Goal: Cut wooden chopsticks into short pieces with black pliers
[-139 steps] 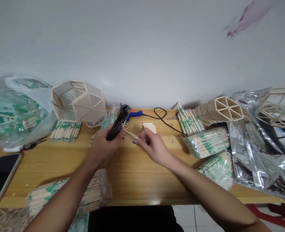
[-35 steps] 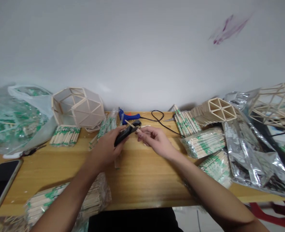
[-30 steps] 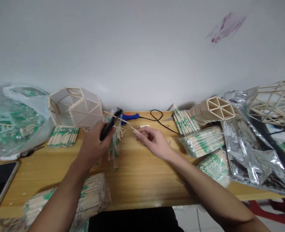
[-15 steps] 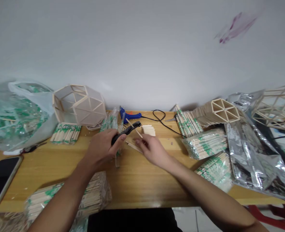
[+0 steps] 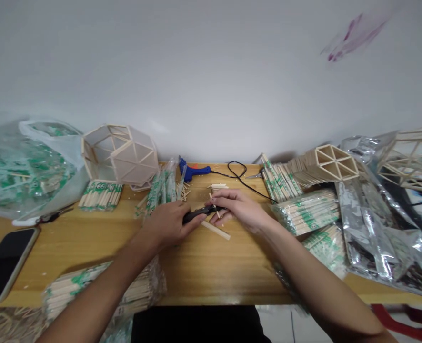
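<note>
The left hand (image 5: 171, 220) grips a black tool (image 5: 198, 214) beside the right hand (image 5: 240, 209)

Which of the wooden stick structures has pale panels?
The back-left structure, beside the bag of green wrappers: pale panels fill several faces. The hexagonal stack and far-right frame show open cells.

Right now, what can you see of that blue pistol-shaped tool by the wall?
The blue pistol-shaped tool lies on the wooden table. Its body looks like plastic, with orange-red showing at its upper edge. A thin black cord leaves its right end and loops. Clear plastic wrapping sits at its left end, touching or just in front; I can't tell. Neither the left hand nor the right hand touches it.
</note>
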`<state>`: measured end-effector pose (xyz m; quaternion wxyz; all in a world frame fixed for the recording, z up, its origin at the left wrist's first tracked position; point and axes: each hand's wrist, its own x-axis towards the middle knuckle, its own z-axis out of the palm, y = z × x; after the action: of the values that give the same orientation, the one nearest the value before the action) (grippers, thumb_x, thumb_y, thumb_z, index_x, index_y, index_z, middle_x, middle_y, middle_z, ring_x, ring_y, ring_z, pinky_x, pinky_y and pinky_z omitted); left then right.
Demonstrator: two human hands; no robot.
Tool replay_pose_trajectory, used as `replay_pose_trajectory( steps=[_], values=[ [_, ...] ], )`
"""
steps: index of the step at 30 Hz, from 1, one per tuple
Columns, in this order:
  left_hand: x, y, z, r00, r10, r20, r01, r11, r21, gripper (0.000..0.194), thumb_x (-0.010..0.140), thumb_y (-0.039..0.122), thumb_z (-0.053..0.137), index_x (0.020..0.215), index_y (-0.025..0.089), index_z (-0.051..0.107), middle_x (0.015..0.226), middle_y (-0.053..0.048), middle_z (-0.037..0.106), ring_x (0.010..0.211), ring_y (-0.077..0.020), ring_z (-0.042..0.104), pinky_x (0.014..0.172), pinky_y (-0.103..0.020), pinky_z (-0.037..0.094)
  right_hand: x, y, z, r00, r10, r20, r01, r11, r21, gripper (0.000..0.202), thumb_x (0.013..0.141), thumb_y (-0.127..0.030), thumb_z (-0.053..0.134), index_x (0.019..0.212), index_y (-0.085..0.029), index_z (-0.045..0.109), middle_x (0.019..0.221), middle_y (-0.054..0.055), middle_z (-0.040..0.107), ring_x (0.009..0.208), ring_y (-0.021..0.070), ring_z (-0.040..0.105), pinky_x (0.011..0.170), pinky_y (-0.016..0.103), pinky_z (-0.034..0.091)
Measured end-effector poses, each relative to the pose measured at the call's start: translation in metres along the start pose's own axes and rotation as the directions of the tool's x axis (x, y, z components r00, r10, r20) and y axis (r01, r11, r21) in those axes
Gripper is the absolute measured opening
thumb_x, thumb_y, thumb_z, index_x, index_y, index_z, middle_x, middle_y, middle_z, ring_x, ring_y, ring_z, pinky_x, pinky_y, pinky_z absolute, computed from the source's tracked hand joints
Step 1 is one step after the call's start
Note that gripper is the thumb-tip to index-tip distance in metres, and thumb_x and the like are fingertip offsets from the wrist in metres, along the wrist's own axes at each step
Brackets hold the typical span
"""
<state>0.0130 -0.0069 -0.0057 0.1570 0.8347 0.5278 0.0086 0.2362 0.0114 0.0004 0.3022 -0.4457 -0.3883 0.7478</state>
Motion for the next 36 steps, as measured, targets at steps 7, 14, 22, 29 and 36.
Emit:
replay_pose_trajectory(
  steps=[7,14,22,29,36],
  values=[
    [0.001,0.002,0.003,1.0,-0.023,0.009,0.023,1.0,0.018,0.063,0.101,0.066,0.033,0.083,0.019,0.071,0.082,-0.011,0.073,0.076,-0.0253,0.068,0.065,-0.033,0.04,0.003,-0.001,0.001,0.998,0.03,-0.056,-0.033,0.998,-0.049,0.012,0.083,-0.025,0.079,0.084,-0.016,0.071,0.085,0.005,0.077,0.063,0.0193,0.078,0.059,0.027,0.066],
    [0.001,0.004,0.0,0.998,-0.064,-0.018,0.065,0.995,0.071,0.066,0.099,0.071,0.033,0.084,0.019,0.072,0.087,-0.012,0.076,0.081,-0.0277,0.071,0.065,-0.033,0.038,-0.001,-0.004,0.0,0.993,-0.061,-0.101,0.056,0.997,-0.057,0.017,0.082,-0.032,0.08,0.086,-0.018,0.072,0.083,0.004,0.076,0.067,0.0192,0.076,0.066,0.031,0.067],
    [0.008,-0.02,-0.007,0.942,-0.291,-0.167,0.262,0.949,-0.176,0.064,0.097,0.071,0.037,0.074,0.02,0.067,0.07,-0.007,0.069,0.071,-0.024,0.064,0.061,-0.031,0.033,-0.002,-0.002,0.002,0.952,-0.233,-0.196,0.234,0.972,-0.018,0.034,0.076,-0.048,0.086,0.093,-0.022,0.072,0.098,0.004,0.076,0.069,0.0182,0.076,0.072,0.034,0.066],
    [0.002,-0.012,-0.005,0.938,-0.306,-0.16,0.122,0.727,-0.676,0.045,0.084,0.062,0.066,0.084,0.018,0.073,0.062,0.002,0.06,0.059,-0.0157,0.055,0.055,-0.026,0.039,-0.001,0.013,0.016,0.996,-0.072,0.061,0.077,0.992,-0.1,0.039,0.071,-0.049,0.089,0.084,-0.015,0.074,0.067,0.001,0.071,0.062,0.0174,0.074,0.062,0.03,0.062],
    [0.002,-0.005,-0.008,0.963,-0.263,-0.064,0.141,0.689,-0.711,0.035,0.08,0.051,0.07,0.085,0.017,0.076,0.059,0.002,0.061,0.056,-0.0152,0.054,0.052,-0.026,0.04,0.001,0.023,0.02,0.993,-0.073,0.089,0.084,0.988,-0.132,0.044,0.07,-0.053,0.089,0.08,-0.013,0.075,0.061,0.001,0.07,0.057,0.0154,0.07,0.058,0.028,0.06]
  ],
)
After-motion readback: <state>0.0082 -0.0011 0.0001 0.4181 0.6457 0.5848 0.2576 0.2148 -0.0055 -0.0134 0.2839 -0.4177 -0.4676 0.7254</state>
